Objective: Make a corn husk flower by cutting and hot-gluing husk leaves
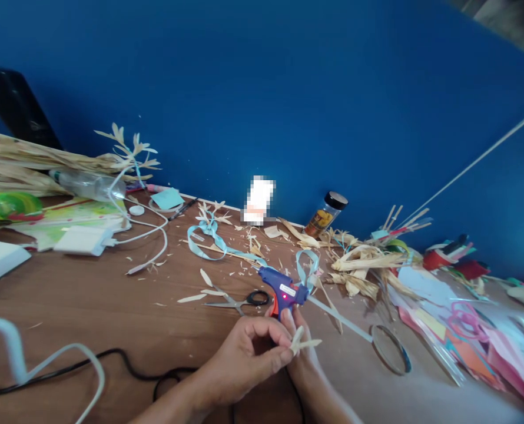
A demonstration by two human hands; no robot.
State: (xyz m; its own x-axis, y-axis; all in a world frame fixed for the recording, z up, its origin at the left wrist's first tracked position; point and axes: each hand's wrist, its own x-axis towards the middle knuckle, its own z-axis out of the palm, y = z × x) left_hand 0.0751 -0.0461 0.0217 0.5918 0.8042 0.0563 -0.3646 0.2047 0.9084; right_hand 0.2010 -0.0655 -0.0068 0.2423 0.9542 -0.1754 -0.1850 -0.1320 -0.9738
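Note:
My left hand (248,356) pinches some pale dried-husk petals (304,343) between thumb and fingertips. Behind it, my right hand (308,356) is wrapped round the handle of a blue and orange glue gun (284,287), partly hidden by the left hand. The gun's nozzle points to the far left, its red light is lit, and a clear glue stick (341,318) sticks out of its back. Just left of the gun lie scissors (239,303) with black handles, beside several loose petals (205,277).
Light blue ribbon (206,241) and a husk flower lie near the blue wall. A black-lidded jar (326,215) leans there. Dried husks (354,271), coloured paper and a tape roll (391,350) lie right. A white charger (85,240), cables and a plastic bottle (89,185) are left.

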